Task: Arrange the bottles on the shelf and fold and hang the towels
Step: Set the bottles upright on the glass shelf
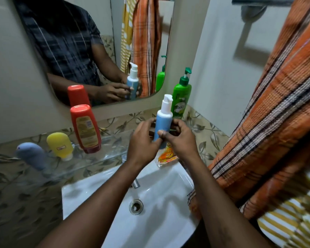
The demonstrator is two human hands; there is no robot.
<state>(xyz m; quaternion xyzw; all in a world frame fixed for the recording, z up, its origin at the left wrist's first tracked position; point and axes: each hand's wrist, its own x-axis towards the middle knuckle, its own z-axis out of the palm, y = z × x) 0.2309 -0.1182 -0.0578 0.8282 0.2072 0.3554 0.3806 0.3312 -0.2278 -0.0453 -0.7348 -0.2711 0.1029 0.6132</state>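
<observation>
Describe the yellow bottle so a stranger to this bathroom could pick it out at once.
Below the wall mirror, a clear glass shelf runs above the white sink. On its left part sit three bottles in a row; the yellow bottle is the middle one, between a grey-blue bottle and a tall red bottle. It alone is bright yellow, squat, and rests on a white cap.

five bottles (31, 155) (60, 144) (85, 128) (164, 120) (181, 97), two towels (276, 113) (290, 221), one packet (166, 154), one sink (168, 203).
</observation>
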